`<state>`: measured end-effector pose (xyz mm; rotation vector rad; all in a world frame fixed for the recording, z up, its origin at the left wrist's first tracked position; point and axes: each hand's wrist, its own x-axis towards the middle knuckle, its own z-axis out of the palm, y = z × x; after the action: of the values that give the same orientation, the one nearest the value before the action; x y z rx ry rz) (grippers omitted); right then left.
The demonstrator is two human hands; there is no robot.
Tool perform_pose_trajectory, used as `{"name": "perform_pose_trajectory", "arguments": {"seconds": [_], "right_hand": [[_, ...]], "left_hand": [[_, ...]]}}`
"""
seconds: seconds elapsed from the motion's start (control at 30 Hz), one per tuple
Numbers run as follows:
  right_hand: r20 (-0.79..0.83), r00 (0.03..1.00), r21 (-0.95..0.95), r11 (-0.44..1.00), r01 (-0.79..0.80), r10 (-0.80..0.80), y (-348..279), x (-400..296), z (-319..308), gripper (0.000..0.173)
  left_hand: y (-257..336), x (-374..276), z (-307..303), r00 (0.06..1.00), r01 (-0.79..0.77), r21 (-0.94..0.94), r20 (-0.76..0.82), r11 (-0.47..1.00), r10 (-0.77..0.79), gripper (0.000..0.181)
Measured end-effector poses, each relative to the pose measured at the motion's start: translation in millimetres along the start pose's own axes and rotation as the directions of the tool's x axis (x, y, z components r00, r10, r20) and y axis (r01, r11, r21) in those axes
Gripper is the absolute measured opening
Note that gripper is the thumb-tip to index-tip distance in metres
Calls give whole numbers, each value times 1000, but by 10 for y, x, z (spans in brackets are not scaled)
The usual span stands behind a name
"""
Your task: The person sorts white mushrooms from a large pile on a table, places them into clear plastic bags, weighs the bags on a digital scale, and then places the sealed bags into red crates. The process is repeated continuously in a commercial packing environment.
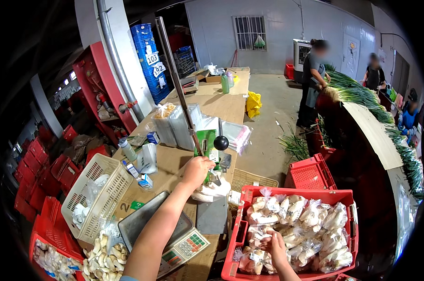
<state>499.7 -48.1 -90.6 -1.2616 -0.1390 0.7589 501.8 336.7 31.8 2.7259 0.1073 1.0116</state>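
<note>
My left hand (pixel 197 171) reaches out to the green bag-neck sealing machine (pixel 205 142), its fingers closed at the gathered neck of a plastic bag (pixel 212 189) with pale contents. That bag hangs low at the machine's front, above a grey plate (pixel 211 217). A lever with a black ball knob (pixel 220 143) rises beside it. My right hand (pixel 278 248) is over a red plastic crate (pixel 353 224), fingers slightly apart, holding nothing that I can see. Several clear bags of king oyster mushrooms (pixel 305 214) fill the crate. Whether my fingertips touch one is unclear.
A digital scale (pixel 187 246) with a metal pan lies under my left forearm. Loose mushrooms (pixel 105 258) and a cream basket (pixel 92 193) are at left. Stacks of plastic bags (pixel 180 126) stand behind the machine. Across the aisle, a person (pixel 312 77) handles green onions (pixel 356 91).
</note>
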Motion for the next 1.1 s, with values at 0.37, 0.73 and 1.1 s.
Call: {"name": "perform_pose_trajectory", "arguments": {"seconds": [0.37, 0.73, 1.1], "right_hand": [[-47, 999, -79, 997, -5, 2, 82, -291, -96, 31], [330, 938, 835, 432, -341, 104, 245, -675, -123, 59], [-503, 592, -449, 776, 443, -630, 125, -697, -1299, 87]], "left_hand": [[1066, 133, 3, 986, -163, -314, -9, 935, 168, 13], [2331, -645, -329, 946, -229, -591, 51, 774, 319, 20], [2289, -1776, -293, 916, 363, -584, 367, 727, -163, 18]]}}
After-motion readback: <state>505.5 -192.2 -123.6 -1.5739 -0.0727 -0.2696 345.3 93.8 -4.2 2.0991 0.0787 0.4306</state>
